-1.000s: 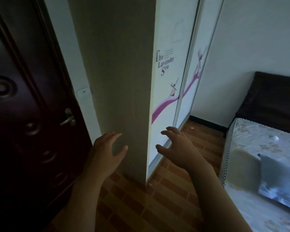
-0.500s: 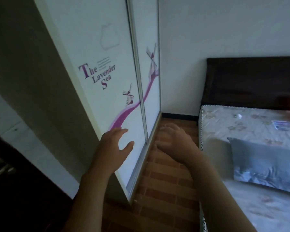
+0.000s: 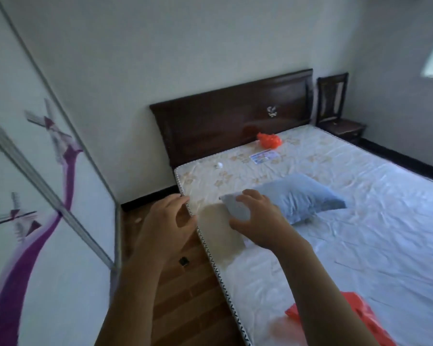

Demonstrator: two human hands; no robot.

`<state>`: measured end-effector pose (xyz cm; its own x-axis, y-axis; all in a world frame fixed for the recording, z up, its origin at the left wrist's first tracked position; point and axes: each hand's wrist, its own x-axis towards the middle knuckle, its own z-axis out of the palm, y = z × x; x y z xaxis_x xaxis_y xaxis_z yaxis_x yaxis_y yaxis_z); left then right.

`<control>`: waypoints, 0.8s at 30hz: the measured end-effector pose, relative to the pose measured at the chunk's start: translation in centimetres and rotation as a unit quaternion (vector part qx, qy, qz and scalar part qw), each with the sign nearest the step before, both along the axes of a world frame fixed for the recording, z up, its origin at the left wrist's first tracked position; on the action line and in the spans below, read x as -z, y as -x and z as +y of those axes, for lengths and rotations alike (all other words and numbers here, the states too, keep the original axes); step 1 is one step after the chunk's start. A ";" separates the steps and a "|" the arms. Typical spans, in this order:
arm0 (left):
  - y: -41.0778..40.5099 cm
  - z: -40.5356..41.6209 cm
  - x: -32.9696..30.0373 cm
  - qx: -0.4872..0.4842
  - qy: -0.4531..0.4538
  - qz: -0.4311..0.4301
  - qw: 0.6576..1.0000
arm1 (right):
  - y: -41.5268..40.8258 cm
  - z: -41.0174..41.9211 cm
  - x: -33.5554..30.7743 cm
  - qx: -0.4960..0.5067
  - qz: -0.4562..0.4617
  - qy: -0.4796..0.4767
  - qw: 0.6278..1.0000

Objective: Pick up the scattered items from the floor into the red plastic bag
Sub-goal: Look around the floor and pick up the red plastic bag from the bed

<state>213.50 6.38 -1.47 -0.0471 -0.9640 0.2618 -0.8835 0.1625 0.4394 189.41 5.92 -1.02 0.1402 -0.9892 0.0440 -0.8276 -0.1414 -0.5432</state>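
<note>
A: Swung round from the dark door and wardrobe side; now facing the bed (image 3: pixel 360 196), filling the right half of the frame.

B: Meaning for the job?

A: Found the bag at last. Red plastic bag (image 3: pixel 365 318) lying on the mattress at lower right, partly hidden behind the right forearm. Second red plastic bundle (image 3: pixel 269 140) at upper centre, near the headboard (image 3: pixel 223 121) (same kind of thing, hard to say which one counts).

B: Hands?

A: Left hand (image 3: pixel 165 228) raised at centre, fingers loosely spread, holding nothing, over the gap between wardrobe (image 3: pixel 35 171) and bed edge. Right hand (image 3: pixel 258 221) likewise relaxed and empty, hovering in front of the blue pillow (image 3: pixel 303 198); touching it or not, cannot tell.

B: Anything on the floor?

A: Small dark object (image 3: pixel 183 261) on the brick-patterned floor (image 3: pixel 185 295) at lower centre, just beside the mattress edge. Pale scrap (image 3: pixel 137 220) farther back near the wardrobe foot. Nothing collected yet, judging by empty hands.

B: Next, then?

A: Probably reach for the bag first, then stoop for the dark object. Narrow strip of floor, so awkward bending likely.
</note>
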 end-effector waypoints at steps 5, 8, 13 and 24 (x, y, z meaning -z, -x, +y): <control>2.8 -5.3 0.4 0.124 0.005 0.004 0.992 | 2.8 -0.9 1.0 0.107 -0.004 -0.001 0.994; 3.0 -7.9 0.3 0.177 -0.005 0.018 0.984 | 2.7 -1.6 1.5 0.155 -0.002 -0.002 0.988; 0.9 -11.9 0.4 0.225 -0.012 0.031 0.974 | -0.2 -3.2 1.3 0.199 0.001 0.003 0.980; 2.1 -16.2 2.3 0.346 -0.021 0.106 0.932 | -1.3 -1.8 0.0 0.299 0.055 -0.012 0.952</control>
<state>211.36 -9.83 -3.75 -0.6124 -0.7316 0.2996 -0.4656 0.6401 0.6112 190.70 4.08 -0.98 -0.4470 -0.8937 0.0377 -0.8078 0.3852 -0.4462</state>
